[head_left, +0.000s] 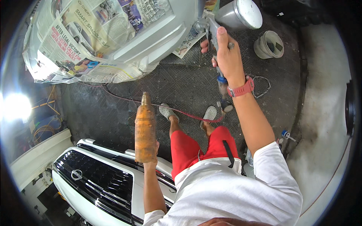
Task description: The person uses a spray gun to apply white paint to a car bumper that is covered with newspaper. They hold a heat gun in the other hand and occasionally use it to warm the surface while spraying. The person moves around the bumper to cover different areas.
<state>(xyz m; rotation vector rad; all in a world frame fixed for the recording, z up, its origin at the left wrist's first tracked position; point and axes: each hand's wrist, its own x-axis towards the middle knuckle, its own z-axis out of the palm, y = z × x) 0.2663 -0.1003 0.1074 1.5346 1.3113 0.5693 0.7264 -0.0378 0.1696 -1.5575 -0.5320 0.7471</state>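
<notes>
My left hand [151, 162] is wrapped around the near end of a worn orange heat gun [145, 126], mostly hidden beneath it. Its brass-coloured nozzle faces away from me. Stretched out ahead, my right hand [228, 54] grips a metal spray gun [212, 32], fingers closed about the handle. A blue ring and a round gauge [226, 107] sit below the grip, where a red hose [188, 114] runs off to the left. The spray gun's head is close to a pale grey car panel [162, 34], partly masked with newspaper [90, 30] and clear plastic.
Beyond my right hand lies a silver can [245, 15], and a whitish bucket [268, 45] stands nearby. At lower left is a white car front [94, 180] with a black grille. A wall [320, 94] bounds the right; a bright lamp [17, 106] shines at left. The hose crosses the dark floor.
</notes>
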